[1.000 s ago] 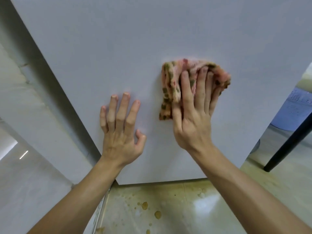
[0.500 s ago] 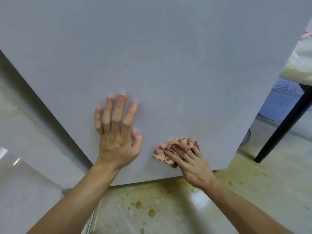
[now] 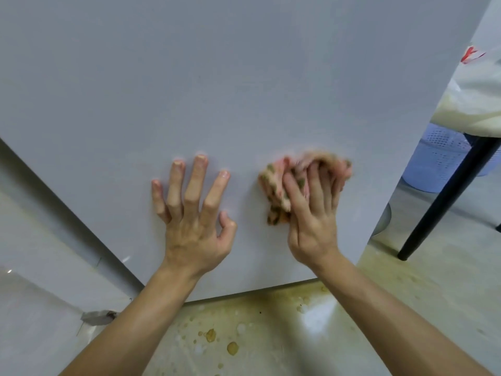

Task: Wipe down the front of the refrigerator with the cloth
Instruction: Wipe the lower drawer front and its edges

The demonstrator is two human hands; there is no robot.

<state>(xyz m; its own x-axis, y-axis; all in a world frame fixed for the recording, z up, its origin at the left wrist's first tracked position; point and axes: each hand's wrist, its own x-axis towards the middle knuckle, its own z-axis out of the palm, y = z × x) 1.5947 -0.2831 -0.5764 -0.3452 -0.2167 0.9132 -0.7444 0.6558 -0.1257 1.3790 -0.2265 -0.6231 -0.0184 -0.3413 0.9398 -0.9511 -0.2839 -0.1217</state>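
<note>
The refrigerator's pale grey front (image 3: pixel 217 90) fills most of the head view. A crumpled pink cloth with green-brown patches (image 3: pixel 276 185) lies against the lower right of the door. My right hand (image 3: pixel 314 213) presses it onto the door with spread, fairly straight fingers; the cloth shows to the left of and above the fingers, blurred by motion. My left hand (image 3: pixel 195 213) rests flat on the door to the left of the cloth, fingers spread, holding nothing.
Under the door's bottom edge the glossy floor (image 3: pixel 244 335) carries yellow-brown stains and drops. To the right stand a black table leg (image 3: pixel 444 196), a lavender perforated basket (image 3: pixel 439 158) and a white cloth-covered tabletop (image 3: pixel 477 104). A grey side panel (image 3: pixel 40 213) runs down the left.
My right hand swept the cloth down to near the door's bottom edge, then back up and rightward to its present spot. My left hand has stayed planted on the door.
</note>
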